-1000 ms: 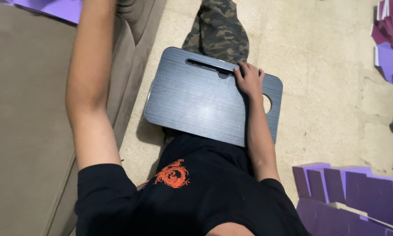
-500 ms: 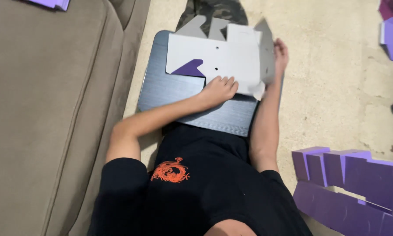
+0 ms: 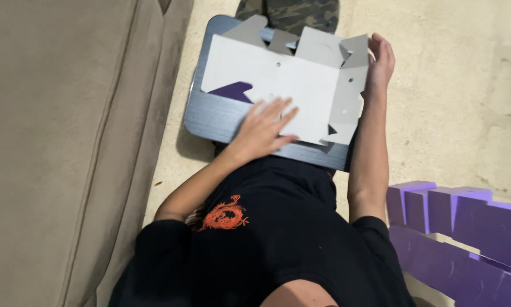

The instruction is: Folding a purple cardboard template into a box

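A flat white-grey cardboard box blank (image 3: 284,85) with cut flaps lies on a dark blue-grey lap tray (image 3: 210,119) across my legs. A purple patch of its other side shows at its left. My left hand (image 3: 264,129) rests flat on the near edge of the sheet, fingers spread. My right hand (image 3: 380,59) curls around the sheet's right side, where a grey flap (image 3: 346,96) is folded up.
A beige sofa (image 3: 56,142) fills the left side. A stack of purple cardboard pieces (image 3: 466,227) lies on the pale floor at the lower right. My camouflage trousers (image 3: 289,11) show beyond the tray.
One second ago the tray was bare and my left arm reached toward the sofa. The cardboard blank now lies on the tray, my left hand presses it, and my right hand has moved to its right edge.
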